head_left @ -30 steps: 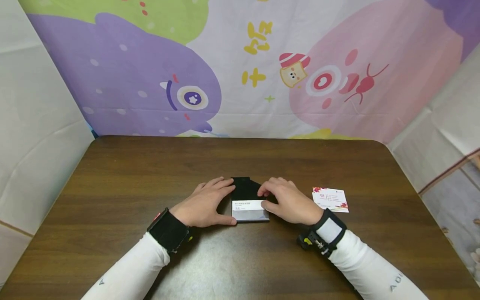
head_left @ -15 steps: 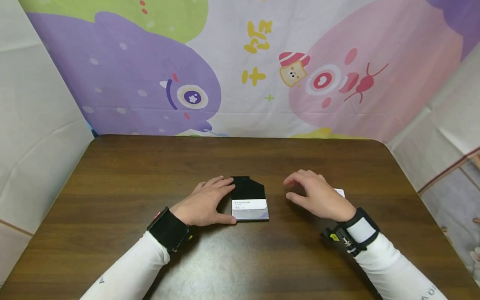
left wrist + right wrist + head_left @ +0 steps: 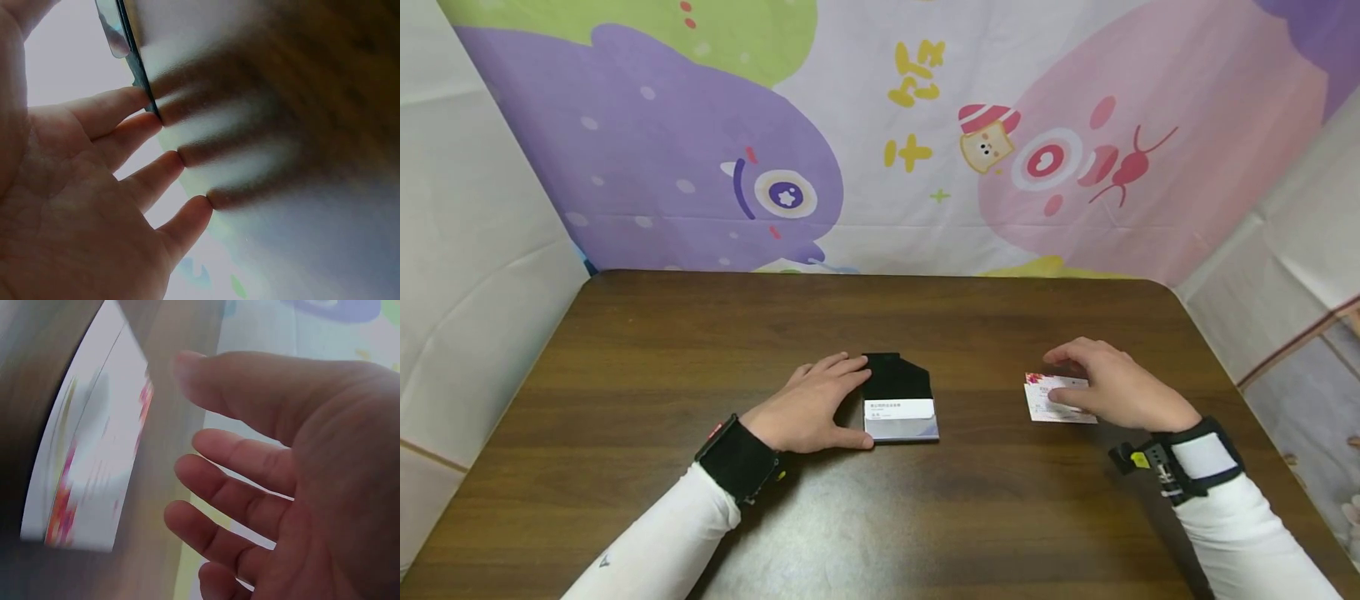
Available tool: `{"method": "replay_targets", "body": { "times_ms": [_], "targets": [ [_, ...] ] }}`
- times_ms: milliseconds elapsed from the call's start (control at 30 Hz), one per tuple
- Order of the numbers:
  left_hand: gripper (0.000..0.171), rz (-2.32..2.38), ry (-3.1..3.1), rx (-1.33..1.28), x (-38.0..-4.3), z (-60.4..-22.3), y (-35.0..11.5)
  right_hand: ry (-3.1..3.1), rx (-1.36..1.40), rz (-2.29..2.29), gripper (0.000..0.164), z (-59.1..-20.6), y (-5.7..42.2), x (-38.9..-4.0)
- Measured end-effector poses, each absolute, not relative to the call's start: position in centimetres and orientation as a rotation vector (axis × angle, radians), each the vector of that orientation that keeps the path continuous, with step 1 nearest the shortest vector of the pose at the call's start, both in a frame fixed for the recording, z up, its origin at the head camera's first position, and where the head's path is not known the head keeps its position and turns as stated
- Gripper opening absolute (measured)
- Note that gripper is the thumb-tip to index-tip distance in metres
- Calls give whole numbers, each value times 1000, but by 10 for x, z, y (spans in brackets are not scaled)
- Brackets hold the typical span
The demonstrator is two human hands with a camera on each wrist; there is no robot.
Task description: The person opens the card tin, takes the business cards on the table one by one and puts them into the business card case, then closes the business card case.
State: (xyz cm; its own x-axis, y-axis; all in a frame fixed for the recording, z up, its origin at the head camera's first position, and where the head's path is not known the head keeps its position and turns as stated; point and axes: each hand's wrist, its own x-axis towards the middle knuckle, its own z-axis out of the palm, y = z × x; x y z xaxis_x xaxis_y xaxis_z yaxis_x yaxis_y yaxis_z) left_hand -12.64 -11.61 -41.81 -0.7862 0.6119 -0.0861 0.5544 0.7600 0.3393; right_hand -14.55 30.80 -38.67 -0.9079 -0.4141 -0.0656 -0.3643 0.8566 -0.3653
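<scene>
A black card holder (image 3: pixel 897 379) lies flat in the middle of the table, a white and grey card (image 3: pixel 899 410) showing in its lower half. My left hand (image 3: pixel 816 407) rests spread beside it, with fingertips and thumb touching the holder's left edge; in the left wrist view the fingertips touch the tabletop. Over at the right, my right hand (image 3: pixel 1116 387) hovers above white business cards (image 3: pixel 1047 410) with red flower prints. Its fingers are loosely bent and apart from the thumb. In the right wrist view, a gap separates the right hand from the cards (image 3: pixel 94 456).
The brown wooden table (image 3: pixel 700 333) spreads around both hands. A cartoon-print cloth (image 3: pixel 910 217) hangs behind its far edge, and pale panels (image 3: pixel 482 250) stand on either side.
My right hand has left the card holder and moved rightward to a place over the business cards. The left hand and the holder have stayed put.
</scene>
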Motion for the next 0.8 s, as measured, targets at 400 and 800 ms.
{"method": "replay_targets", "body": {
  "times_ms": [400, 800],
  "targets": [
    [95, 457, 2769, 926, -125, -418, -117, 2901, -505, -343, 64, -398, 344, -147],
    [95, 455, 2770, 920, -125, -418, -117, 2915, -490, -390, 52, -401, 346, -146]
  ]
}}
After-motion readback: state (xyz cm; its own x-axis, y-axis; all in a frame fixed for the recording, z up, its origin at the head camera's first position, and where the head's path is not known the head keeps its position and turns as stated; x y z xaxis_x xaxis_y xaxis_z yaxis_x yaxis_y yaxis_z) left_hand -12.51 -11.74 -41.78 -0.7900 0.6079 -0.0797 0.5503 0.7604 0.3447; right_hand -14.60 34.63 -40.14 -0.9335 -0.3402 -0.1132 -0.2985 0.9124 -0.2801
